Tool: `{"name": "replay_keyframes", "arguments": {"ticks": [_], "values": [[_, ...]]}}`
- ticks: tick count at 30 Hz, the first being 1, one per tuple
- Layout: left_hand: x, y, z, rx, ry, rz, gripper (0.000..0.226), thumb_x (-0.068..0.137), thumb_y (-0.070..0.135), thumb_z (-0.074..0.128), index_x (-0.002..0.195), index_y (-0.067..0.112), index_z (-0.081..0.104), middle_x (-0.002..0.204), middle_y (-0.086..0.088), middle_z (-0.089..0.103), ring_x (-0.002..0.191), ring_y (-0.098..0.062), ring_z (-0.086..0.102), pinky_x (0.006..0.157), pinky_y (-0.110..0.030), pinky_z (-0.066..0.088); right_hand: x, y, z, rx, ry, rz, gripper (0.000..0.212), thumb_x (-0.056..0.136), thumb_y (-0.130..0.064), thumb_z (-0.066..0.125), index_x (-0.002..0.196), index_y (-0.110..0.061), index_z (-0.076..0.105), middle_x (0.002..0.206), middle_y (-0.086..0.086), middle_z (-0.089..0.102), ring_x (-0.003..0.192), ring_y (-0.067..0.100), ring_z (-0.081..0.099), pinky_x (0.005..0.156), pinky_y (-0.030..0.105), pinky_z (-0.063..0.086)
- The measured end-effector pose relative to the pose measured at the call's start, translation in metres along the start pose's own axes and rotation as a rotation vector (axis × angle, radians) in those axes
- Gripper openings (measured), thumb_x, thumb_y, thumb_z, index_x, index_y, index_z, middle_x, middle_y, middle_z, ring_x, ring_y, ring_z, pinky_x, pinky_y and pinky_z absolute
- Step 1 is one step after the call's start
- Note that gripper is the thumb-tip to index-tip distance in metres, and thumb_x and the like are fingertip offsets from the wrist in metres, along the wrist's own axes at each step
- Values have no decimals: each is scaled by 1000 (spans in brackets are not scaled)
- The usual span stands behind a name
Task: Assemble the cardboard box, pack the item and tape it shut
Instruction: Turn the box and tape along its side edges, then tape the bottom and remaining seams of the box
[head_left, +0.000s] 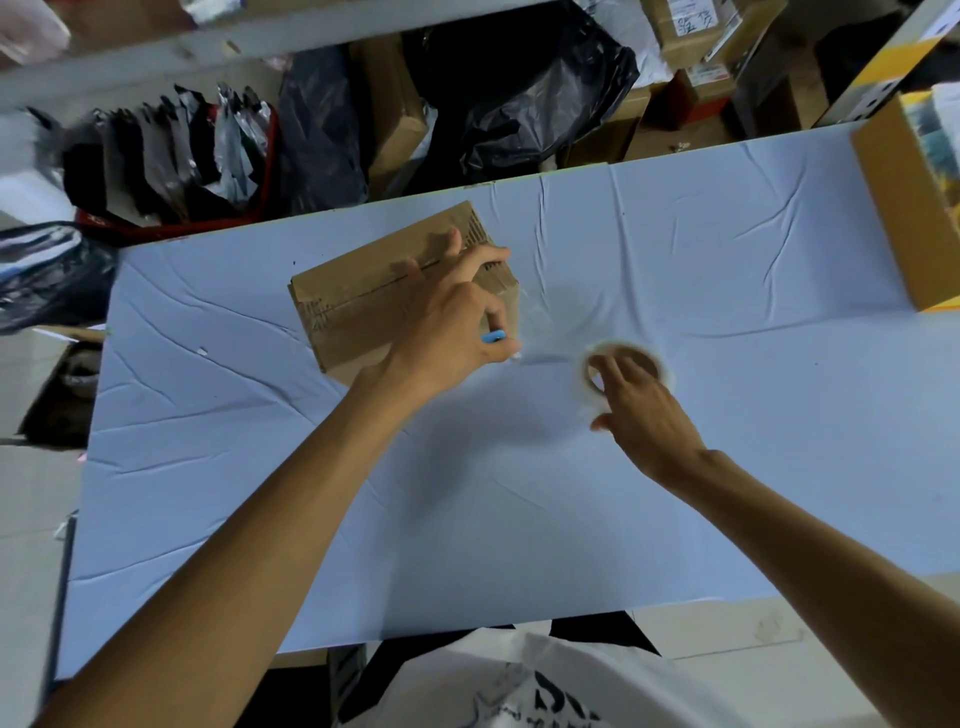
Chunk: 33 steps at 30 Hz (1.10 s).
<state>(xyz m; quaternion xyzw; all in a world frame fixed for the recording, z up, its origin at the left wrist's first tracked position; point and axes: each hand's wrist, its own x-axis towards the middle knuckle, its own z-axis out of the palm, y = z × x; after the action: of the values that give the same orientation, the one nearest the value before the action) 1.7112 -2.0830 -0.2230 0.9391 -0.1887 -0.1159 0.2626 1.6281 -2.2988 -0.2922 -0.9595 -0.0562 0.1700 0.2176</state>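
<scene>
Two hands over the tabletop (675, 249), and the box (363, 306) sits at about ten o'clock from the centre of the white cover. Flaps are down, seam on top, and that seam gives the long axis: it runs from eight o'clock up to two o'clock, the far end pointing toward the table's back edge.

Left hand (457, 322) is on the box's right end, fingers spread and pressed on the top flaps, while the lower fingers curl around a small blue tool (493, 338); what it is, I cannot tell. A clear strip of tape (545, 332) stretches from that hand at the box's corner across to the roll (626, 371).

Right hand (644, 415) sits at four o'clock from the box, well clear of it, fingers hooked through the roll's core and gripping it. The roll is blurred, tilted on edge just above the cover.

At two o'clock, on the table's far right, stands a bigger carton (904, 208). Beyond the back edge, at twelve, dark bags (519, 104) are piled up.
</scene>
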Motion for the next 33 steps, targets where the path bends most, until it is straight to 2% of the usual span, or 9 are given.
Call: {"name": "replay_keyframes", "arguments": {"ticks": [6,9,11,13,15,18,23,29,33], "values": [[-3,-1,-1,6,22,30,23,75,23,80,61,17,63,145,7,41,148,-24,6,111,-59,-5,-5,9,15,-196,-254,-25,83,83,10,54,149,-7,7,134,17,44,109,29,56,91,37,45],[-7,-4,-1,42,42,92,21,73,24,80,61,19,64,144,3,43,147,-26,8,115,-57,1,2,13,7,-167,-311,2,90,80,-1,68,148,-9,10,137,15,42,119,32,50,97,38,44],[-12,-5,-3,73,107,174,20,71,26,81,62,18,67,138,-1,48,142,-25,20,114,-40,16,8,12,-8,-96,-297,27,89,71,-17,80,140,-12,24,127,11,49,113,31,51,91,35,44],[-18,-5,-4,58,180,208,21,69,32,82,65,16,69,116,1,56,117,-18,41,94,-22,33,14,8,-24,-66,-221,39,83,64,-30,84,131,-16,37,116,7,56,103,30,56,83,32,44],[-28,-3,-2,-74,140,150,23,67,35,82,67,17,67,89,5,55,83,-12,50,68,-24,40,24,2,-36,-4,-105,53,66,70,-33,79,126,-18,47,107,5,61,98,29,60,81,32,45],[-41,-9,22,-221,-64,27,22,65,34,84,65,19,68,69,1,57,61,-13,49,57,-28,38,42,-13,-48,244,114,118,22,88,-23,63,109,-15,61,89,4,65,89,28,64,80,34,48],[-45,-37,83,-175,-377,-107,15,73,26,79,69,18,67,63,7,49,59,-8,47,59,-24,34,67,-44,-50,762,108,247,13,91,-23,55,82,-17,63,78,7,71,73,22,65,73,36,51],[-45,-52,122,15,-283,-194,21,78,22,74,90,14,59,92,-2,65,88,-24,61,74,-31,45,70,-58,-42,968,89,274,5,89,-7,58,91,-5,62,78,16,67,66,22,59,64,27,48],[-44,-47,125,309,-295,-114,30,78,29,73,94,13,53,104,-7,54,95,-26,56,72,-35,43,69,-65,-52,1095,73,307,25,98,-20,49,98,1,62,77,15,67,64,23,61,62,26,50]]}}
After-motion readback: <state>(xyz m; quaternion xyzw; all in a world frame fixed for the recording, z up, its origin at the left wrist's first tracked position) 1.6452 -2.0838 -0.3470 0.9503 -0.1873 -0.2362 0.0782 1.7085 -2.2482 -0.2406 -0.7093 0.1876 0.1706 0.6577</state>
